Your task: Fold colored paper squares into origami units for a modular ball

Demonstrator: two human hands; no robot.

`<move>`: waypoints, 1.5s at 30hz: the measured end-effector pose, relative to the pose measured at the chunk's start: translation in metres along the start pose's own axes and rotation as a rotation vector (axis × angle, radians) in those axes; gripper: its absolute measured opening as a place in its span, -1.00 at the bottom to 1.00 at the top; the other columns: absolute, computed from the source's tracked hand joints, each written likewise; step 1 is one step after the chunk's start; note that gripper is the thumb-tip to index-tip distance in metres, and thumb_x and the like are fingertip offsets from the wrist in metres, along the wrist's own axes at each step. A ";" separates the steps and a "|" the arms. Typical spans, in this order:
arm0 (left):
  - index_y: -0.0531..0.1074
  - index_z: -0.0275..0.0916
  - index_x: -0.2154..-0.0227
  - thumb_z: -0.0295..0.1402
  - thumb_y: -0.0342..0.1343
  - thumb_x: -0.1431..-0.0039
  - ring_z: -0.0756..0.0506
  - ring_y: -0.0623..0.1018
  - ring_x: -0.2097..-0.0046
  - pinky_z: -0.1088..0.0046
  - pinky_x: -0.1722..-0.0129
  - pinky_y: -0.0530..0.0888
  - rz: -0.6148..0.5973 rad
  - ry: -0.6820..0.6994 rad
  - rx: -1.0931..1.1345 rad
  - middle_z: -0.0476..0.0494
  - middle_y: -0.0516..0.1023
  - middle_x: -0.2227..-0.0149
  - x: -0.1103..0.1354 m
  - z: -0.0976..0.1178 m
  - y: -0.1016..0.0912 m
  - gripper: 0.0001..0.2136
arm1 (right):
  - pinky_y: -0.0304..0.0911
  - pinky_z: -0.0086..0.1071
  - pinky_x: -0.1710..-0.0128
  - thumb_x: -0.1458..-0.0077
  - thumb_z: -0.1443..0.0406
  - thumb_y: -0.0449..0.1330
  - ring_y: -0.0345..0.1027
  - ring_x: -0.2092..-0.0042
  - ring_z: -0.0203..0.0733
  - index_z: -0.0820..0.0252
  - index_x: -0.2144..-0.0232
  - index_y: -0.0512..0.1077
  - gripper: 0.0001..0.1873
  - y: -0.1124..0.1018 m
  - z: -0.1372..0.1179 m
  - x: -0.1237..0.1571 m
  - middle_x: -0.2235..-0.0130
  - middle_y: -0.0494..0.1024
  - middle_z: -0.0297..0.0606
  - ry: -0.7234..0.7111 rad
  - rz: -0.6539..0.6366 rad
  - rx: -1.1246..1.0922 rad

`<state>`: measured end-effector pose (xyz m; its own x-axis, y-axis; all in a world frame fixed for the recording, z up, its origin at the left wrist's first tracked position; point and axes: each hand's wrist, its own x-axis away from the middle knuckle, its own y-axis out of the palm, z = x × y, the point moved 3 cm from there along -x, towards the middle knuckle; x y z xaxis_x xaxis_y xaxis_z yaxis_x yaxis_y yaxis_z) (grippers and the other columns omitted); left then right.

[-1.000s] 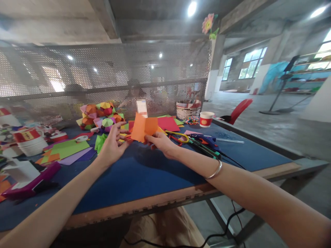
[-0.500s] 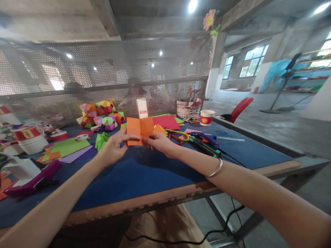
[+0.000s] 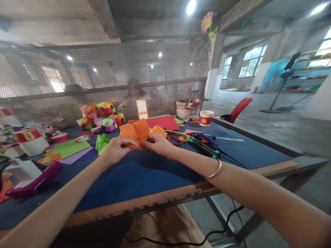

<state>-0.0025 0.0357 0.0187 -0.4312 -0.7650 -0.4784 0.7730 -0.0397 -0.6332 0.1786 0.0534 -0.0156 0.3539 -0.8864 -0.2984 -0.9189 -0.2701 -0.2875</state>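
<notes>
A creased sheet of orange paper is held up above the blue table mat, between both hands. My left hand pinches its lower left edge with curled fingers. My right hand pinches its lower right corner; a silver bangle sits on that wrist. The paper is bent along its folds and tilts toward the left.
Scissors and a glue gun lie right of my hands. Coloured sheets, folded paper balls, a red cup, a basket and stacked cups crowd the far and left parts. A mesh screen backs the table.
My left hand closed onto the orange paper's left edge. The sheet went from upright to flatter and more folded, and both hands came closer together.
</notes>
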 end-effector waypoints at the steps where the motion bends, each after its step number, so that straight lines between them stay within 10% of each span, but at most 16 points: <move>1: 0.66 -0.12 0.52 -0.29 0.28 0.00 -0.13 0.63 0.42 0.40 0.31 0.56 0.002 -0.005 -0.004 -0.04 0.68 0.50 0.000 0.000 0.001 -0.91 | 0.20 -0.42 0.39 -0.09 0.21 0.35 0.37 0.38 -0.27 0.27 0.39 0.54 -0.79 0.001 0.000 0.000 0.39 0.57 -0.28 -0.009 -0.028 -0.024; 11: 0.66 -0.17 0.51 -0.15 0.29 0.09 -0.10 0.56 0.40 0.44 0.39 0.49 0.190 -0.072 -0.002 -0.10 0.62 0.45 -0.001 0.001 -0.016 -0.80 | 0.25 -0.47 0.41 0.07 0.33 0.40 0.40 0.39 -0.30 0.28 0.34 0.56 -0.81 -0.002 0.004 -0.003 0.40 0.58 -0.31 -0.007 -0.014 -0.117; 26: 0.64 -0.19 0.49 -0.13 0.37 0.12 -0.09 0.58 0.44 0.45 0.40 0.50 0.044 -0.143 0.150 -0.09 0.66 0.46 -0.001 -0.002 -0.006 -0.77 | 0.20 -0.48 0.42 0.12 0.32 0.41 0.31 0.43 -0.36 0.26 0.44 0.48 -0.81 -0.001 0.001 -0.001 0.48 0.52 -0.40 0.004 0.015 -0.154; 45: 0.45 -0.22 0.55 -0.04 0.44 0.20 -0.03 0.54 0.56 0.48 0.52 0.43 0.345 -0.174 0.229 0.00 0.57 0.58 0.002 -0.013 0.005 -0.62 | 0.20 -0.45 0.43 0.24 0.15 0.53 0.37 0.38 -0.28 0.29 0.37 0.59 -0.60 0.007 -0.006 0.004 0.39 0.61 -0.26 0.053 -0.049 -0.228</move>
<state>-0.0053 0.0423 0.0073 -0.0603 -0.8542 -0.5164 0.9493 0.1109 -0.2943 0.1730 0.0458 -0.0138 0.3951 -0.8870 -0.2391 -0.9185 -0.3861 -0.0855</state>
